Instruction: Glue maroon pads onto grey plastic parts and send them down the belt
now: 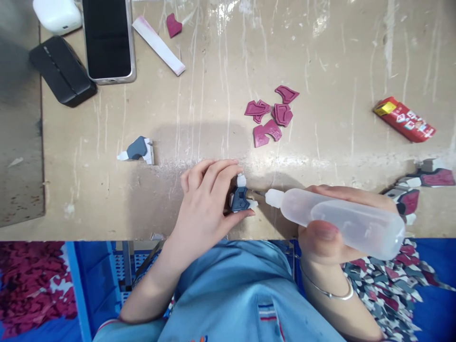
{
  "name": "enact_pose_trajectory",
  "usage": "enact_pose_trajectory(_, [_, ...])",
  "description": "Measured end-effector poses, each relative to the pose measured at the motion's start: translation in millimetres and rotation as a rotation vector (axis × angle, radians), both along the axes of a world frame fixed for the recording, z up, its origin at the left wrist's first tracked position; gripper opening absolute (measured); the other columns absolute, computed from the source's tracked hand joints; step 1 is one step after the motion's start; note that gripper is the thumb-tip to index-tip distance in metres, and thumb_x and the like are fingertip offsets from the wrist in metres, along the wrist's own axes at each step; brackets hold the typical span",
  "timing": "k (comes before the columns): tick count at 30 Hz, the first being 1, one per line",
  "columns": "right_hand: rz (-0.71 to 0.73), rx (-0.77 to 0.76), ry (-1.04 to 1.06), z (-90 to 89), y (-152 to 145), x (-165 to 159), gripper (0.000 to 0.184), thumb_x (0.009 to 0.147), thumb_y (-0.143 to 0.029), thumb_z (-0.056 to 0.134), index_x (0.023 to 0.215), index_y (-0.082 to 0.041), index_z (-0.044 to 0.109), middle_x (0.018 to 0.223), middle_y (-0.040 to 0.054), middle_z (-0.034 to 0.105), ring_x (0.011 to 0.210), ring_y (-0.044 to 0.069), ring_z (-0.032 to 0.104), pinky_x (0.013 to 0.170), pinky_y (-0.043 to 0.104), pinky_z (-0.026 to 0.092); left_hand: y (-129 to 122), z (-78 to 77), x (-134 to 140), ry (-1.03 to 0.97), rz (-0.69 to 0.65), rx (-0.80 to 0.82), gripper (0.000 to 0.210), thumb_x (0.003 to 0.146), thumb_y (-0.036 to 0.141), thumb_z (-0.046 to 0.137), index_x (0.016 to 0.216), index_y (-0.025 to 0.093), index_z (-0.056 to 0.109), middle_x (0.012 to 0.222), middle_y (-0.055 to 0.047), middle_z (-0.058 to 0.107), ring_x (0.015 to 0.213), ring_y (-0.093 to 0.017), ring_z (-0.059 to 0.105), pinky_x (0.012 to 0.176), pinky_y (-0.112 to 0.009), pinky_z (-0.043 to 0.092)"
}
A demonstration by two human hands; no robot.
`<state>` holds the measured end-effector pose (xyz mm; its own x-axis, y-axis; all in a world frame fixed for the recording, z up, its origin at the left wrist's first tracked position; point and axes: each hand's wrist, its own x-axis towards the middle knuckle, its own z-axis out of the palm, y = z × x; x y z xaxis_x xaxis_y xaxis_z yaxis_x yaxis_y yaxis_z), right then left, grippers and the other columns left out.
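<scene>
My left hand (210,199) is closed around a small blue-grey and white plastic piece (240,199) on the table, thumb below and fingers above it. In my right hand (326,232) lies a translucent squeeze bottle (342,218) with a white cap and thin needle tip. The bottle points left, its tip close to the piece's right side; whether they touch I cannot tell. Beyond my hands several maroon pieces (282,115) lie in a loose cluster. To the left rests another blue-grey and white piece (137,149).
A phone (108,40), black case (63,71), white case (58,15) and paper strip (159,46) occupy the back left. On the right are a red packet (405,119) and assembled pieces (409,199). Blue bins with maroon parts (35,289) and mixed pieces (388,285) flank my lap.
</scene>
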<state>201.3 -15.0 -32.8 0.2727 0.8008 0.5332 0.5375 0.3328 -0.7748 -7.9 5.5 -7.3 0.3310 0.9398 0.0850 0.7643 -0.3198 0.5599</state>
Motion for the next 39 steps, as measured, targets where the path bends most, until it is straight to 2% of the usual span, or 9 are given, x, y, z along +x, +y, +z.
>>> enact_pose_trajectory(6, [0.053,-0.056,0.091,3.9,0.7,-7.4,0.038,0.093,-0.065,0.081,0.105,-0.029,0.081,0.090,0.0052,0.074,0.077,0.026,0.071,0.063,0.039,0.059,-0.3,-5.4,-3.1,-0.001,-0.004,0.039,0.058,0.095,0.051,0.083,0.139,0.024,0.055,0.145,-0.013,0.072,0.134,-0.034,0.061,0.112,-0.047,0.044])
enact_pose_trajectory(11, [0.173,-0.308,0.886,13.9,38.3,21.2,0.053,0.085,-0.078,0.082,0.090,-0.025,0.074,0.068,-0.0031,0.059,0.049,0.013,0.048,0.046,0.028,0.046,-7.3,-12.7,-2.4,-0.123,0.143,0.006,0.056,0.089,0.033,0.088,0.137,0.029,0.059,0.127,-0.008,0.077,0.123,-0.033,0.067,0.106,-0.048,0.053])
enact_pose_trajectory(16, [0.578,-0.496,1.470,6.6,68.9,73.9,0.027,0.088,-0.026,0.096,0.096,-0.021,0.070,0.065,-0.0105,0.052,0.048,0.006,0.039,0.051,0.014,0.049,-12.8,-2.1,6.8,-0.606,0.327,-0.357,0.054,0.093,0.030,0.078,0.140,0.031,0.054,0.107,-0.001,0.076,0.097,-0.021,0.076,0.088,-0.036,0.060])
enact_pose_trajectory(18, [0.643,-0.453,1.499,2.3,67.6,75.2,0.030,0.089,-0.034,0.095,0.101,-0.021,0.071,0.068,-0.0101,0.054,0.048,0.007,0.039,0.050,0.015,0.049,-11.7,4.4,11.4,-0.704,0.368,-0.433,0.053,0.091,0.028,0.077,0.138,0.031,0.052,0.101,0.002,0.075,0.092,-0.017,0.076,0.086,-0.032,0.060])
enact_pose_trajectory(22, [0.707,-0.452,1.131,11.9,55.9,45.1,0.050,0.096,-0.076,0.073,0.108,-0.027,0.072,0.069,-0.0053,0.058,0.048,0.012,0.043,0.042,0.025,0.045,-5.7,11.6,16.2,-0.737,0.432,-0.496,0.055,0.088,0.027,0.077,0.136,0.030,0.050,0.102,0.003,0.075,0.095,-0.016,0.076,0.091,-0.031,0.059])
enact_pose_trajectory(26, [0.432,-0.456,0.134,29.8,77.6,17.1,0.027,0.110,-0.046,0.061,0.122,-0.026,0.075,0.109,0.0083,0.076,0.089,0.022,0.072,0.074,0.035,0.061,-0.4,10.9,16.0,-0.711,0.400,-0.500,0.054,0.088,0.028,0.075,0.136,0.029,0.050,0.105,0.001,0.076,0.099,-0.017,0.076,0.091,-0.032,0.057])
enact_pose_trajectory(30, [0.269,-0.442,-0.624,28.6,127.4,11.5,0.029,0.108,-0.027,0.057,0.127,-0.018,0.077,0.122,0.0166,0.073,0.100,0.030,0.073,0.078,0.042,0.059,2.5,5.4,12.5,-0.657,0.353,-0.481,0.052,0.088,0.029,0.074,0.135,0.029,0.051,0.103,0.001,0.077,0.094,-0.017,0.076,0.082,-0.030,0.055])
enact_pose_trajectory(34, [0.264,-0.432,-0.767,25.0,147.9,17.5,0.017,0.104,-0.021,0.065,0.109,-0.021,0.081,0.111,0.0124,0.076,0.097,0.029,0.073,0.070,0.035,0.055,4.7,-4.0,7.6,-0.652,0.320,-0.464,0.054,0.085,0.030,0.077,0.133,0.028,0.053,0.096,0.002,0.078,0.084,-0.018,0.076,0.074,-0.028,0.055])
enact_pose_trajectory(39, [0.472,-0.147,-0.463,39.8,110.9,19.5,0.012,0.106,-0.021,0.071,0.098,-0.023,0.079,0.096,0.0056,0.079,0.087,0.022,0.077,0.077,0.033,0.063,6.5,-8.6,7.2,-0.675,0.322,-0.462,0.056,0.083,0.031,0.081,0.133,0.027,0.055,0.095,0.001,0.080,0.075,-0.017,0.073,0.072,-0.029,0.056])
